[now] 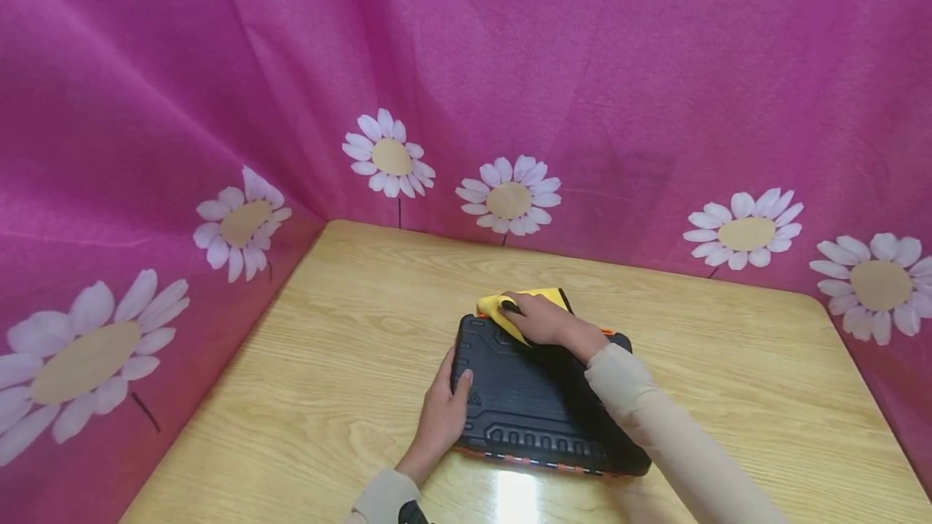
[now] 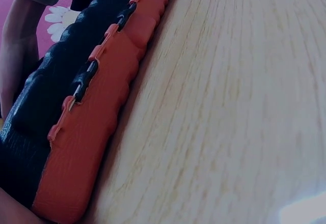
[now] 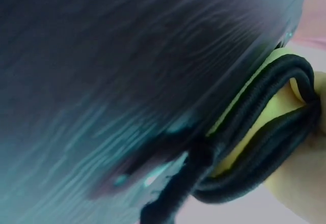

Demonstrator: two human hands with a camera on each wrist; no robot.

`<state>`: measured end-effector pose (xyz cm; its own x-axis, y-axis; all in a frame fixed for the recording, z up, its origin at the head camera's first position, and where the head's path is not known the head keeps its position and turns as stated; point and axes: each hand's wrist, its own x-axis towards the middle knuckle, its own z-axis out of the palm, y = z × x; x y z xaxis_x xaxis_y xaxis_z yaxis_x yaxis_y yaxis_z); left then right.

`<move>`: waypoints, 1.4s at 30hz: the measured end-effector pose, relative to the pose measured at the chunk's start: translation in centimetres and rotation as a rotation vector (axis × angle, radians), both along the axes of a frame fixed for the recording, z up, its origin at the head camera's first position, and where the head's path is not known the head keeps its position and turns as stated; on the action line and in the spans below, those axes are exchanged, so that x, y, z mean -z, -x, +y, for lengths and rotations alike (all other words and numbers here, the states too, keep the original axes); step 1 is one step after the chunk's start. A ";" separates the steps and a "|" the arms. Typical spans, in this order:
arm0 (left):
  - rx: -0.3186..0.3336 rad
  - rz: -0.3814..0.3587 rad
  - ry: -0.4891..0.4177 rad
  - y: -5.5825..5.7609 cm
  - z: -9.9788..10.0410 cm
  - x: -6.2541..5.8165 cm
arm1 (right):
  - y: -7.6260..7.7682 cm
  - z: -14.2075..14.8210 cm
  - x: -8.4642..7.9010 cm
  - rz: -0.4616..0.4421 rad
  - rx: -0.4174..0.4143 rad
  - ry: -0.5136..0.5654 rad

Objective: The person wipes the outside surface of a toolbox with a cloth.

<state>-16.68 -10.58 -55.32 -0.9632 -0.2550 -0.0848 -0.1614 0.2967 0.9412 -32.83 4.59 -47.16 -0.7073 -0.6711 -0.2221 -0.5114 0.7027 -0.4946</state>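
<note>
A black plastic case [image 1: 520, 399] with orange edges lies flat on the wooden table. My left hand [image 1: 446, 409] holds its left edge, thumb on the lid and fingers along the side. At the lid's far edge my right hand [image 1: 542, 320] grips a yellow cloth [image 1: 495, 311] with black edging, pressed against the case. In the right wrist view the cloth's folded border [image 3: 254, 132] bunches by the hand, over the ridged lid [image 3: 122, 81]. The left wrist view shows the orange lower half [image 2: 102, 112] and its hinges; only a bit of hand [image 2: 12, 211] shows there.
The wooden table [image 1: 349, 330] extends around the case on all sides. A magenta curtain [image 1: 582, 63] with printed white daisies stands along its back and sides. Light reflects off the table near its front edge.
</note>
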 end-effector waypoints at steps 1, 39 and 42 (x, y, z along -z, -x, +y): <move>0.000 0.001 -0.002 0.0 0.0 0.0 | 0.0 0.2 0.0 -0.001 -0.002 -0.001; -0.005 0.018 0.011 -0.2 0.1 -0.5 | 1.0 6.9 0.0 0.145 -0.011 -0.089; -0.003 0.013 0.002 -0.2 0.1 -0.4 | 1.0 7.2 -0.1 0.143 -0.007 -0.082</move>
